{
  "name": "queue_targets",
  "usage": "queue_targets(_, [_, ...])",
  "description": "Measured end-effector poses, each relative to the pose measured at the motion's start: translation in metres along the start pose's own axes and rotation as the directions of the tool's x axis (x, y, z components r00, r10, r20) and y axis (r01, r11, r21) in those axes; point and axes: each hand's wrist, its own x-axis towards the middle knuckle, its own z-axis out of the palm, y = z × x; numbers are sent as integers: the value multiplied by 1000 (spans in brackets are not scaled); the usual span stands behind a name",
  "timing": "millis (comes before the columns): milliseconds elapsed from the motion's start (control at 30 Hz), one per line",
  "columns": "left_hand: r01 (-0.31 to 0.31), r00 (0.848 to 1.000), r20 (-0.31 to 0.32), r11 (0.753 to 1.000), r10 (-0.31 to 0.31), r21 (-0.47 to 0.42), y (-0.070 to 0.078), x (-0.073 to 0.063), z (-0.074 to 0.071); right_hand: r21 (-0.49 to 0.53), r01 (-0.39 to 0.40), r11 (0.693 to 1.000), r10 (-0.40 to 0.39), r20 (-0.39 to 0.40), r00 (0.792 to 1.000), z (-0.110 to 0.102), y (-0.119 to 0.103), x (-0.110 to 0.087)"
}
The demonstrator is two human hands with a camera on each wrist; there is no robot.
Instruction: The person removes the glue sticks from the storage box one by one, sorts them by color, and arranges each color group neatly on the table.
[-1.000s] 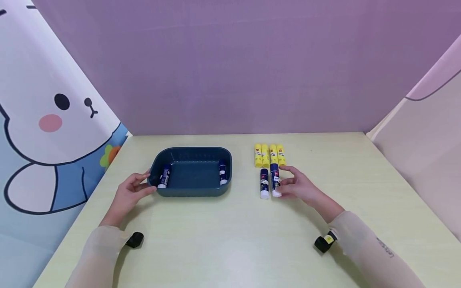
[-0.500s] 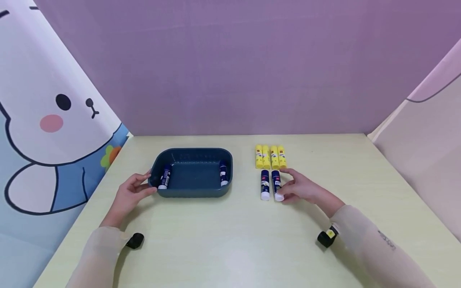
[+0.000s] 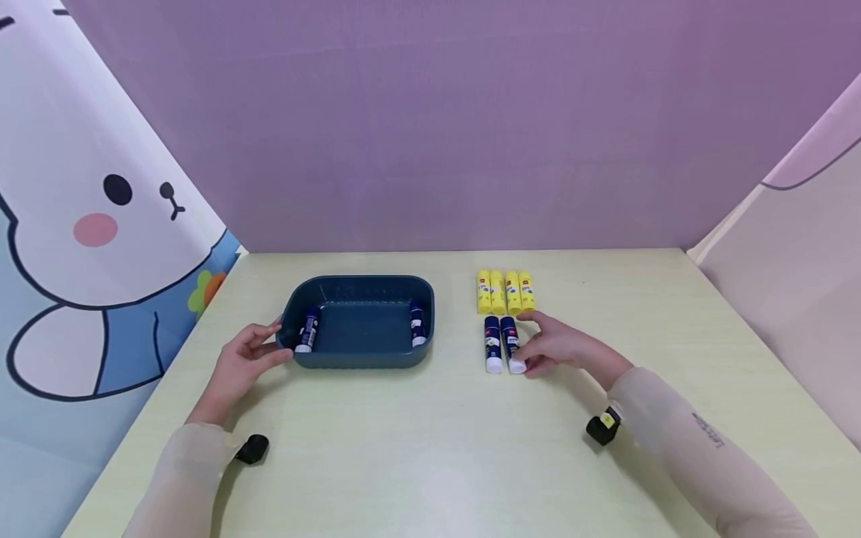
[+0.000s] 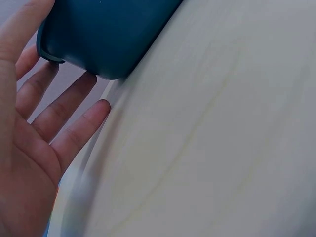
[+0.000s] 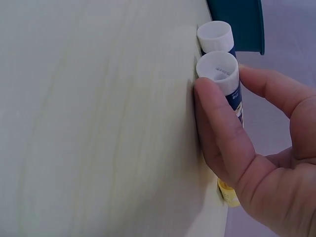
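My left hand (image 3: 245,361) touches the left end of a dark teal tray (image 3: 363,360), fingertips on its outer wall; in the left wrist view those fingers are fairly straight and spread. Inside the tray lie two navy glue sticks, one at the left end (image 3: 308,329) and one at the right (image 3: 417,323). My right hand (image 3: 554,344) pinches a navy glue stick (image 3: 510,338) with a white end, low at the table. Close on its left lies another navy glue stick (image 3: 493,344). In the right wrist view the white ends (image 5: 217,66) stand near each other.
Behind the navy sticks, several yellow glue sticks (image 3: 504,291) lie side by side in a row. The pale table (image 3: 417,441) ends at a purple backdrop (image 3: 457,134). A cartoon-printed sheet (image 3: 94,284) hangs along the left side.
The right hand has lowered its navy glue stick to the table in front of the yellow row, then shifted it left toward the other navy stick. The left hand and tray stay put.
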Motion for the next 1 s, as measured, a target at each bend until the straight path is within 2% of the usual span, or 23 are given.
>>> queue_targets(233, [-7,1000,2,1000,7,4,0,1,0,-38,8,999,-8,-10,1000,2,0,2])
queue_targets(633, [4,1000,1,1000,-4,-6,-3,1,-1,36,6,999,-6,13,1000,2,4,3])
queue_targets(1000, [16,1000,2,1000,-16,-8,-3,1,0,-24,46,999,-45,33,998,-2,-3,-8])
